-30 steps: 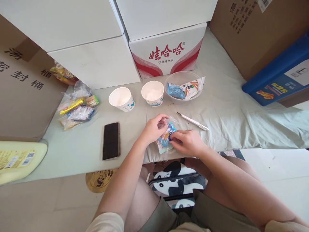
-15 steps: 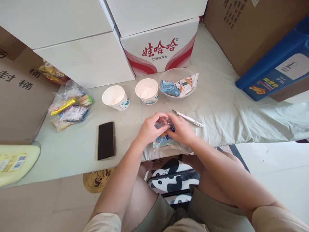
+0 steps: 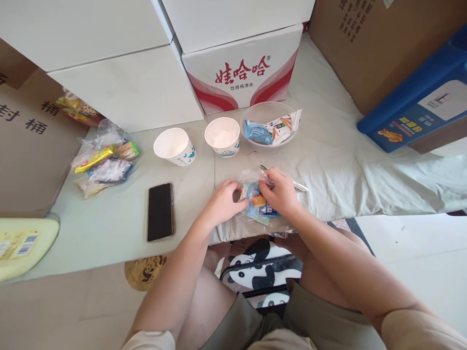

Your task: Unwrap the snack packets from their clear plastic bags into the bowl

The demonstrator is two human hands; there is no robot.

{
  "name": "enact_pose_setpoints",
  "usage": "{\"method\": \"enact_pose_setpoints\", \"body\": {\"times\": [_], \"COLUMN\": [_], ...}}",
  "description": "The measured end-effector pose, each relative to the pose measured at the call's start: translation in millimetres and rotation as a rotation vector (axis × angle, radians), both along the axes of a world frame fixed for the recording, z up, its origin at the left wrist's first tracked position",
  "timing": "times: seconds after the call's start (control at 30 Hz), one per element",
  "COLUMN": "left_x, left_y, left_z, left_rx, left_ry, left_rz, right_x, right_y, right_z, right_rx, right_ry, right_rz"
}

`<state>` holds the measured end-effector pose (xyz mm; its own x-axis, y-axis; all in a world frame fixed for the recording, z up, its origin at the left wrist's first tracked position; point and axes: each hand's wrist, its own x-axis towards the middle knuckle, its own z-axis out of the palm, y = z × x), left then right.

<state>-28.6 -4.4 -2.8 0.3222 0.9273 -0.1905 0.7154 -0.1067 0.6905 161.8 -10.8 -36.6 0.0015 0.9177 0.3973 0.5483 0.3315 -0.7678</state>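
A clear plastic bag (image 3: 250,176) with blue snack packets (image 3: 260,201) lies on the cloth-covered surface in front of me. My left hand (image 3: 226,201) is curled round its left side, thumb against the packets, with a gap between thumb and forefinger. On the other side, my right hand (image 3: 280,194) pinches the crumpled plastic from above, its fingertips partly hidden. Partly covered by that hand, a white pen-like tool (image 3: 301,186) with a thin dark tip rests on the cloth.
Two paper bowls (image 3: 175,147) and a clear plastic bowl (image 3: 270,141) holding snack packets stand behind my hands. To the left are a phone (image 3: 160,212) and bagged snacks (image 3: 107,165). Cartons (image 3: 242,73) line the back; a blue jug (image 3: 412,102) is at right.
My hands have moved apart, the right one rightward over the pen-like tool. Between them the bag is spread out, showing more of the blue packets and an orange picture.
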Motion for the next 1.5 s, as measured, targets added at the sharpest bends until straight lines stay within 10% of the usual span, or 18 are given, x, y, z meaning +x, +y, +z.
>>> {"method": "enact_pose_setpoints", "body": {"times": [0.3,0.6,1.03,1.5], "left_x": [20,20,-3,-1], "left_y": [-4,8,26,18], "left_z": [-25.0,-9.1,5.5,15.0], "left_rx": [-0.074,-0.311,-0.394,-0.680], "left_ry": [-0.527,-0.945,-1.003,-1.112], "left_rz": [0.223,0.682,0.771,0.608], "right_x": [-5,-12,26,21], "right_y": [-5,-12,-5,-6], "right_z": [6.7,1.6,11.4,11.0], "right_rx": [0.141,0.202,0.187,-0.031], "right_ry": [0.020,-0.295,-0.211,0.108], "right_rz": [0.078,0.375,0.207,0.472]}}
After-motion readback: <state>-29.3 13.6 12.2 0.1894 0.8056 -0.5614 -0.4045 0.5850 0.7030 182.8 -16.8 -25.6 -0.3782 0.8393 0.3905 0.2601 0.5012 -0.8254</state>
